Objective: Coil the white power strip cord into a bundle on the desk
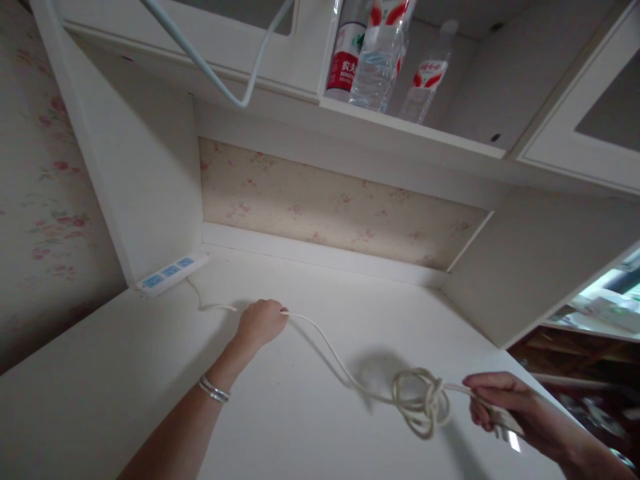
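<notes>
A room that looks like part of a home
Cream wallpaper (65, 180) with small pink flowers covers the wall at left and shows again behind the white bench (300, 427), which is set between white side panels (145, 147). Above it is a matching cabinet (307, 57), where plastic drink bottles (377, 70) stand in an open compartment (500, 87). A power strip (170, 272) lies by the left panel, like ordinary domestic furnishing.

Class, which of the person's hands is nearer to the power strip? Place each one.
Left. The left hand grips the cord nearer than, and right of, the power strip; the right hand is farther right, beyond the knotted coil.
</notes>
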